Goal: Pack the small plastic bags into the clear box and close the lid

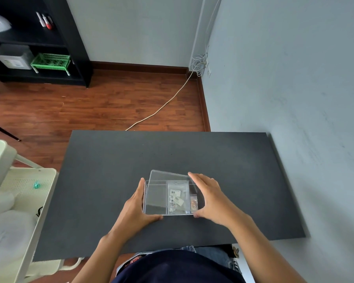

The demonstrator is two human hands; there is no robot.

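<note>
The clear box (154, 198) rests near the front middle of the dark table (114, 160). Small plastic bags (177, 196) lie inside its right half, one with a barcode label, and one holding something brown (193, 204) at the far right. The clear lid (168, 176) sits tilted over the box, its far edge raised above the rim. My left hand (138, 211) grips the box's left wall and front corner. My right hand (209, 199) holds the lid's right edge, with its thumb at the box's front right corner.
A cream perforated cart (27, 180) with a small teal object stands left of the table. The blue wall runs along the right. A black shelf with a green basket (50, 61) stands far back left. A cable crosses the wooden floor.
</note>
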